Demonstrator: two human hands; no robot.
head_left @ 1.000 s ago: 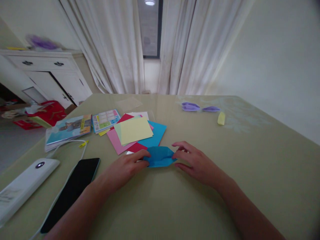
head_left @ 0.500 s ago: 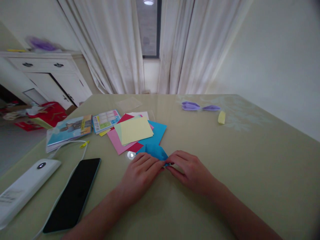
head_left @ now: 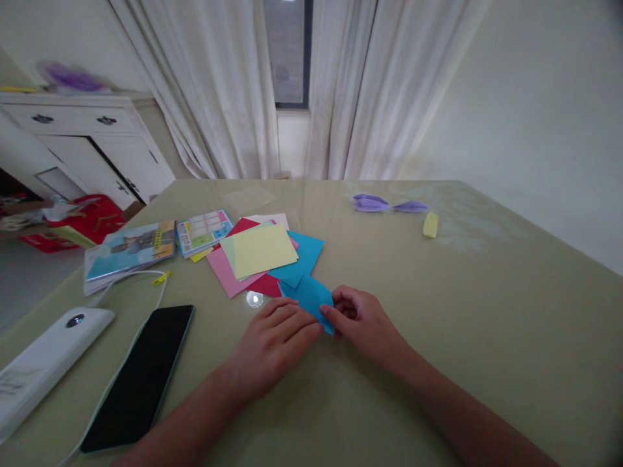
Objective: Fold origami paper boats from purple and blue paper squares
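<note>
A folded piece of blue origami paper (head_left: 313, 295) lies at the middle of the table, its far corner close to the stacked sheets. My right hand (head_left: 357, 318) pinches its right edge between thumb and fingers. Along the near edge of the same paper, my left hand (head_left: 280, 334) has its fingers closed together over it, and that edge is partly hidden. Beyond are loose coloured sheets, with a pale yellow sheet (head_left: 265, 250) on top and a blue sheet (head_left: 306, 250) sticking out to the right.
At the left lie a black phone (head_left: 141, 376), a white power bank (head_left: 53, 363) with a cable, and booklets (head_left: 131, 250). A small clear round object (head_left: 254, 299) sits beside the sheets. Far right are purple folded paper pieces (head_left: 372, 203) and a small yellow piece (head_left: 430, 225).
The blue paper now shows more of its flat face, where it was bunched between both hands. My right hand has shifted slightly up and turned, and its fingertips have parted from my left hand's.
</note>
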